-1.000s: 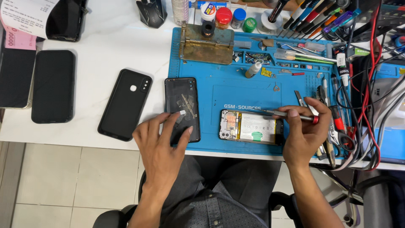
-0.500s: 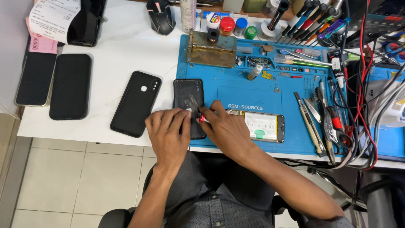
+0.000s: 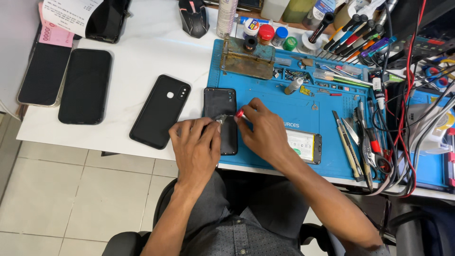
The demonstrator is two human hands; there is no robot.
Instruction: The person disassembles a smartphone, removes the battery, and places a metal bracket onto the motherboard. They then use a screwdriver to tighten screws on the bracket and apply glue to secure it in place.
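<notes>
Left hand (image 3: 196,144) pins the black phone (image 3: 220,118) near the table's front edge; right hand (image 3: 265,132) grips a red-tipped screwdriver (image 3: 235,115) on it. Opened phone (image 3: 303,144) waits alongside; reassembly appears unfinished.

arms: bare, sleeveless | shirt: grey, dotted | trousers: dark grey

Left hand (image 3: 196,147) covers the near half of the black phone back (image 3: 220,105); the small part pinched at its fingertips is too tiny to identify. Opened phone (image 3: 305,144) sits partly hidden behind the right hand (image 3: 265,132).
</notes>
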